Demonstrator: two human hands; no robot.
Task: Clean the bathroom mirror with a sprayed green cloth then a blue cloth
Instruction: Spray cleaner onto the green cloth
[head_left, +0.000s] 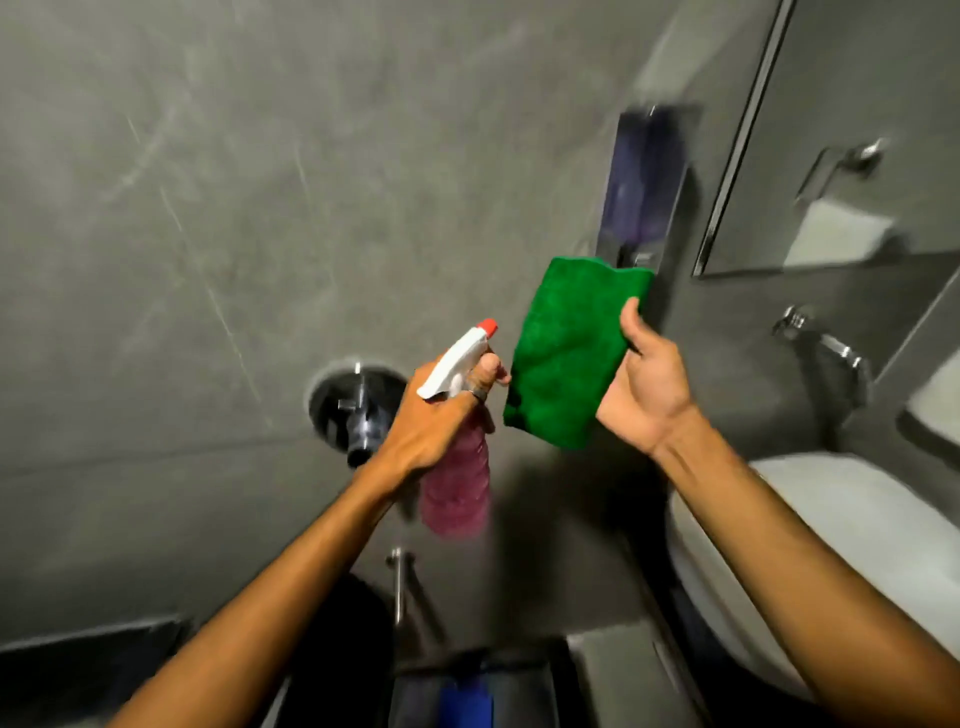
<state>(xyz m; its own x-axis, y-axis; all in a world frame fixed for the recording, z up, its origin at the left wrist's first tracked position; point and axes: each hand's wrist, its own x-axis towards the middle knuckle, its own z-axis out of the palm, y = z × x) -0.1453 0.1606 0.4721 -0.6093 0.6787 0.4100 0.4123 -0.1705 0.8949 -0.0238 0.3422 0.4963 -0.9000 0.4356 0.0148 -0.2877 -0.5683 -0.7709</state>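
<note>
Microfibre, nubbly and folded into a rough rectangle, makes up the green cloth (569, 353), which the right hand (641, 387) holds up in the air with its grip pinching the cloth's right edge, thumb on the front. The cloth's long axis runs steeply upward, leaning right, its broad face turned toward the spray bottle (457, 447). The left hand (434, 415) has its grip wrapped around the bottle's neck, a finger at the white trigger. The bottle is ribbed translucent plastic with pink liquid, standing near upright; its red-tipped nozzle points up-right at the cloth, just beside it. Behind is a smooth grey wall (182, 208), and the mirror (857, 130) hangs at upper right.
</note>
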